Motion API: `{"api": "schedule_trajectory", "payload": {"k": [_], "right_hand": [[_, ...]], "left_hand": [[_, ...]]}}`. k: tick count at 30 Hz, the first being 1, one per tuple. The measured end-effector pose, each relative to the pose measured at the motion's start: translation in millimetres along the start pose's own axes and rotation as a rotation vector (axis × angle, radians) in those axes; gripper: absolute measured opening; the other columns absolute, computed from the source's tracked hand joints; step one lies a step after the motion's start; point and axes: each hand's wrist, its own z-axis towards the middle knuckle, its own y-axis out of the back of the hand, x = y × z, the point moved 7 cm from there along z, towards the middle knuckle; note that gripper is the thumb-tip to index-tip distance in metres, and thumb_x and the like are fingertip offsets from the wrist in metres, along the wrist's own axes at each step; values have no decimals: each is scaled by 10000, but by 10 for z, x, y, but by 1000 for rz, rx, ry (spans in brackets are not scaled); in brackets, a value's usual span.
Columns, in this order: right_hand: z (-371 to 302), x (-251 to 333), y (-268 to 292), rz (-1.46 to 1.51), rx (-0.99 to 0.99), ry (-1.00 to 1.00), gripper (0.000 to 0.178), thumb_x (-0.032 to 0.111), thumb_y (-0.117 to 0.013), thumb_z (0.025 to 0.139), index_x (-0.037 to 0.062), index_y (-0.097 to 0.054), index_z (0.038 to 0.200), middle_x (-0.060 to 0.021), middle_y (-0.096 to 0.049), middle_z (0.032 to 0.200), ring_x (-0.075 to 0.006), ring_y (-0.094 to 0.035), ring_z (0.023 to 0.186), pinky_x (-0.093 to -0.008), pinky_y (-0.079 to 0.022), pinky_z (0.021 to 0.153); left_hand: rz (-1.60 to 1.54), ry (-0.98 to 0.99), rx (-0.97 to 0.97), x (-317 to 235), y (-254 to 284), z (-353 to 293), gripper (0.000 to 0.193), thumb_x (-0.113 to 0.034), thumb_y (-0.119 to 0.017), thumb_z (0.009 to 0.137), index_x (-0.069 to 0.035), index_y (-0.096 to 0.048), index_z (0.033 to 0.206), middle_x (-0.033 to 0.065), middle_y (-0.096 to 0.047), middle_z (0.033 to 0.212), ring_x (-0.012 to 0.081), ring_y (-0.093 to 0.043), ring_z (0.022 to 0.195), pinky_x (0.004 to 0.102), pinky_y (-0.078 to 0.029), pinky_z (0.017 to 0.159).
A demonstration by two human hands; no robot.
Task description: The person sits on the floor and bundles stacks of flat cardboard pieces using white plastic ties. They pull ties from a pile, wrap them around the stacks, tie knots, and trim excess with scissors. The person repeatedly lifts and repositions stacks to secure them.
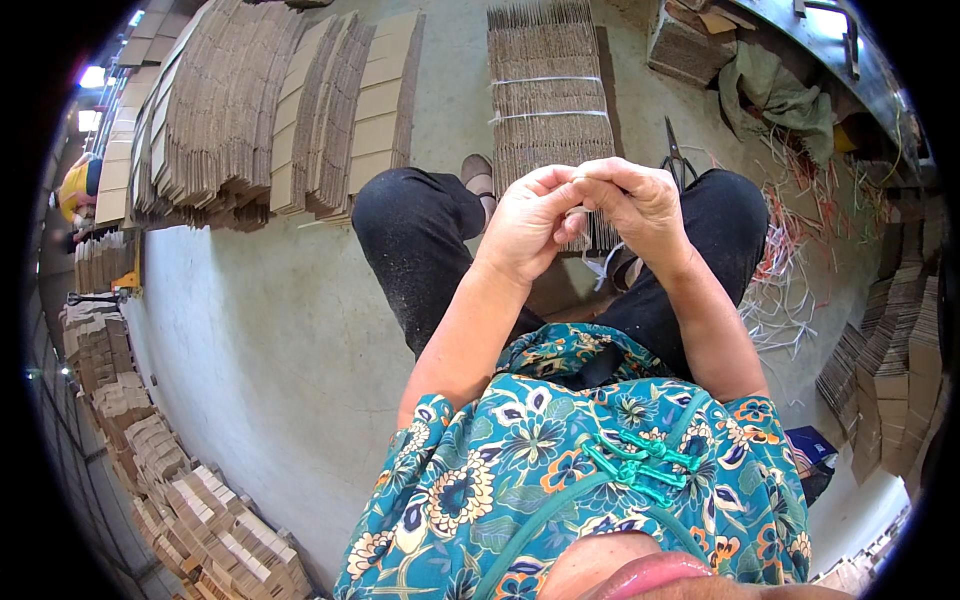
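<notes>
My left hand (527, 222) and my right hand (640, 208) meet above my knees, over the near end of a long bundle of folded cardboard (548, 70). Thumbs and fingertips of both are pinched together. A thin white strap (597, 267) hangs below them, and a piece of it shows at the left fingers; what lies right between the fingertips is hidden. Two white bands (550, 115) cross the bundle farther off. Black-handled scissors (676, 155) are beside the bundle, near my right knee.
Tall rows of stacked cardboard (225, 100) stand at the far left. Loose white and red straps (785, 250) are strewn on the floor at the right, near a green sack (770, 90). More cardboard stacks (890, 370) line the right side; another person (78, 190) is at the left edge.
</notes>
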Motion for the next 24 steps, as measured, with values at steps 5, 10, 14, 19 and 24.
{"api": "schedule_trajectory", "payload": {"k": [5,10,14,19,24], "right_hand": [[15,-87,10,-21,66,-212,209,59,-619,828,32,-610,1035,-20,-620,667,-44,-556,618,-205,-451,557],[-45,-275,0,201,65,-449,242,127,-601,859,29,-575,1079,33,-556,618,-33,-500,537,-182,-409,509],[-111,-380,-4,340,102,-609,265,235,-567,891,26,-575,1055,39,-535,644,-29,-479,536,-167,-394,494],[-135,-296,-33,378,150,-551,210,223,-607,867,29,-567,939,1,-580,740,-43,-528,621,-175,-417,517],[-150,-313,-18,369,253,-584,165,157,-638,841,17,-564,888,-17,-603,779,-60,-556,643,-190,-449,547]], "left_hand": [[114,-37,-18,-25,-39,-49,133,-82,-570,866,-9,-594,974,13,-565,779,53,-467,574,154,-365,472],[218,-98,-15,21,-27,-65,139,-87,-555,879,-1,-602,978,11,-552,748,70,-472,581,176,-362,490],[119,-124,-46,19,5,-39,139,-119,-557,885,-4,-600,951,19,-552,739,79,-472,581,178,-361,495],[-123,-104,-3,39,40,-9,154,-136,-516,906,-1,-577,947,31,-560,766,91,-482,601,200,-386,516],[-119,-114,83,-4,50,-27,141,-100,-516,903,-1,-597,962,41,-576,745,100,-531,648,195,-433,553]]}}
